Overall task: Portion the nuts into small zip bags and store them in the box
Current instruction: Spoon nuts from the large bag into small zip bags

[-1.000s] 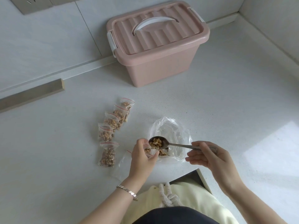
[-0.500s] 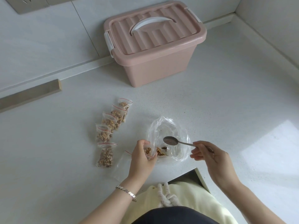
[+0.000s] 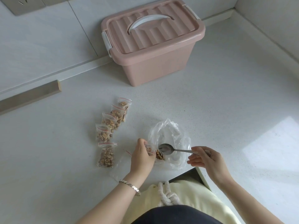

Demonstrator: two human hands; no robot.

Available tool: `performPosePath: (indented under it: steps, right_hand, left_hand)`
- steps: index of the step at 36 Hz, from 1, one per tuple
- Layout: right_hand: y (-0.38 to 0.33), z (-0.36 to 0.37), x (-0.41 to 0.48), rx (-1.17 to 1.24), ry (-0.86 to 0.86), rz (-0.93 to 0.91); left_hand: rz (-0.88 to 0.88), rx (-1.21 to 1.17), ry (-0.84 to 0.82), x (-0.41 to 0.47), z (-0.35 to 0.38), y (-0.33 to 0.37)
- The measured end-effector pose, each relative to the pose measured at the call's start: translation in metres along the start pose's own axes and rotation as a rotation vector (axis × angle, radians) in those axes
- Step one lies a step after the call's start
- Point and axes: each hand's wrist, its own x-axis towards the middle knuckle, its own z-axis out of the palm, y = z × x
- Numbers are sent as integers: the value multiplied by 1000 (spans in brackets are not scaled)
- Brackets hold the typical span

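Observation:
My left hand grips a small zip bag holding a few nuts, its mouth facing right. My right hand pinches the handle of a metal spoon, whose empty bowl dips into the large clear plastic bag beside a small heap of walnut pieces. Several filled zip bags with red seal lines lie in a row to the left. The pink box stands at the back with its lid closed.
An empty zip bag lies flat under my left wrist. A wooden strip lies along the wall at left. The counter edge runs just below my hands, with a wall socket at top left.
The spoon tipped its nuts into the small bag held by my left hand, then came back empty into the large bag next to the remaining nuts.

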Motion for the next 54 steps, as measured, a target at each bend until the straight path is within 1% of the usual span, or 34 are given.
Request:
performPosePath:
  steps: [6,10,15,18,24,31,36,39,45,48,54]
  right_hand:
    - [6,12,6,125,-41,109]
    - [9,14,11,280,-41,210]
    - [12,9,13,451,-41,318]
    - [14,5,13,495,-36,338]
    - [12,-5,10,502,-34,318]
    - [-1,-14,1,413,-28,238]
    - [-10,-12,-11,210,-31,182]
    - [-11,-7,-15,106,-3,148]
    - [-13,-1,-20,-72,74,20]
    - [-10,3,-22,-192,81,-46]
    - [-8,8,-21,-165,4,-37]
  left_hand:
    - [-25,-50,-32,0,-1,-1]
    - [-51,-92,-39,-1,-3,0]
    - [-91,-163,-9,-3,-8,0]
    - [-118,-198,12,-3,-10,0]
    - [-160,-226,31,-3,-10,-2]
    - [-181,-243,31,-1,-11,-2]
    - [-156,-202,8,-3,-12,0]
    - [-146,-165,-10,-4,-12,0]
    - [-114,-83,-26,-7,-13,0]
    - [-107,-62,-34,-7,-14,0]
    - [-110,-25,-62,-5,-15,1]
